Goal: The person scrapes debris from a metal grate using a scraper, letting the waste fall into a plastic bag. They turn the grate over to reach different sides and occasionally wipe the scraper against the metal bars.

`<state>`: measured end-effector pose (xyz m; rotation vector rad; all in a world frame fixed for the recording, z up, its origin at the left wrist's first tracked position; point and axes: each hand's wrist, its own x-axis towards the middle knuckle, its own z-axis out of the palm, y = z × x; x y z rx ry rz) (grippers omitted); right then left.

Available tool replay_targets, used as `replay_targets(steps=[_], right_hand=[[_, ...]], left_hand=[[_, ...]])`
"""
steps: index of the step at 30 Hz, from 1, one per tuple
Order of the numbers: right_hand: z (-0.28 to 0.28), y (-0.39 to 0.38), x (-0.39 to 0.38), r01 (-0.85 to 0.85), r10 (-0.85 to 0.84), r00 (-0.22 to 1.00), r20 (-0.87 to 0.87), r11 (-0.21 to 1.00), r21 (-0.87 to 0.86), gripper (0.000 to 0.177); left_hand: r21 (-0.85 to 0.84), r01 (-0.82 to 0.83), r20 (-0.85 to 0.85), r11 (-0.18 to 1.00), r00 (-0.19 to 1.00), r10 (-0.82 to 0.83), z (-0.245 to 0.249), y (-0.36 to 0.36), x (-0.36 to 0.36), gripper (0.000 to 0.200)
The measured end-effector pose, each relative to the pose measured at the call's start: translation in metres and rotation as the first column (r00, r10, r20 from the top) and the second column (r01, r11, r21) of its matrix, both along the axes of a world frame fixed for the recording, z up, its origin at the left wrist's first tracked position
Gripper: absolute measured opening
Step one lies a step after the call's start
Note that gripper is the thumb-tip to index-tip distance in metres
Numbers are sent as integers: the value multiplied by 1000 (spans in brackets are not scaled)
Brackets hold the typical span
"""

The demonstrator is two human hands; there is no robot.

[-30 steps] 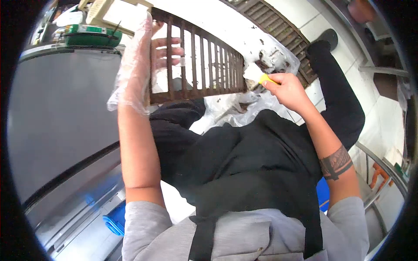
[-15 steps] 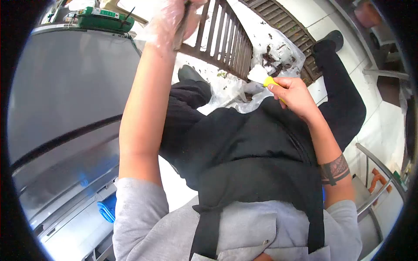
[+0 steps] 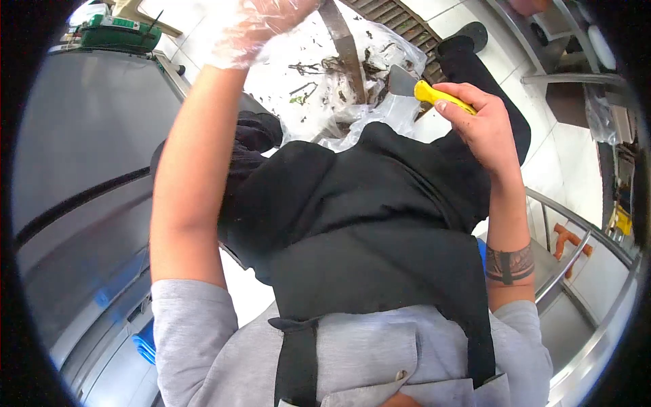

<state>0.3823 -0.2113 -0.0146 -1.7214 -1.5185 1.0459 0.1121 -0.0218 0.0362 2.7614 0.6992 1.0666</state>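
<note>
Scraping goes best with the scraper (image 3: 426, 92) blade flat against the grate (image 3: 344, 54), pushing downward so debris drops into the plastic bag (image 3: 302, 88) on the floor. The right hand (image 3: 485, 125) clenches the yellow handle. The gloved left hand (image 3: 261, 20) grips the grate's top, holding it edge-on above the bag.

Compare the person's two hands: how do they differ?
The left hand wears a thin clear glove; the right hand is bare. The left hand is raised to the picture's top, at the metal grate; the right hand sits lower and grips a scraper by its yellow handle. Both are raised before the body.
</note>
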Motion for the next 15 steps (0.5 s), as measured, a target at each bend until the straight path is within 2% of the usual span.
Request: replay_targets(steps=[1, 2, 3, 4, 5, 6, 8, 9, 10, 12, 13, 14, 15], right_hand=[[3, -1, 2, 43, -51, 996, -69, 993, -109, 35], [6, -2, 4, 79, -109, 985, -134, 973, -215, 35], [7, -2, 4, 80, -109, 985, -130, 974, -211, 35], [7, -4, 2, 95, -114, 989, -98, 979, -182, 35], [8, -5, 2, 112, -123, 990, -68, 982, -154, 35], [10, -6, 3, 122, -134, 988, -74, 981, -150, 35], [17, -7, 8, 135, -162, 978, -128, 971, -197, 35], [16, -7, 13, 140, -170, 978, -123, 965, -220, 34], [14, -6, 15, 141, -157, 980, -120, 981, -130, 34], [19, -1, 21, 148, -158, 984, -86, 982, -115, 32], [23, 3, 25, 162, -173, 980, -95, 980, -118, 32], [26, 8, 27, 158, -174, 976, -128, 979, -125, 31], [28, 15, 31, 150, -171, 972, -164, 980, -133, 30]], left_hand=[[-245, -61, -17, 968, 998, 59, 8, -1, 1, 24], [-245, -61, -12, 968, 998, 59, 0, 5, -2, 24], [20, -61, -47, 998, 997, 61, -4, 8, -3, 24], [284, -45, -81, 958, 994, 71, -6, 13, -5, 25], [106, -76, -85, 991, 993, 85, -8, 16, -12, 19], [110, -64, -90, 992, 993, 74, -5, 8, -13, 19], [201, -158, -114, 967, 976, 184, -12, 0, -11, 13], [418, -99, -54, 903, 990, 133, -25, 14, -13, 14], [416, -70, -66, 907, 992, 107, -27, 17, -12, 14], [480, -241, 1, 843, 962, 275, -29, 18, -14, 12], [533, -268, -76, 803, 930, 360, -23, 22, -21, 22], [586, -285, -149, 759, 882, 446, -17, 25, -30, 52], [491, -346, -181, 799, 857, 482, -19, 26, -34, 53]])
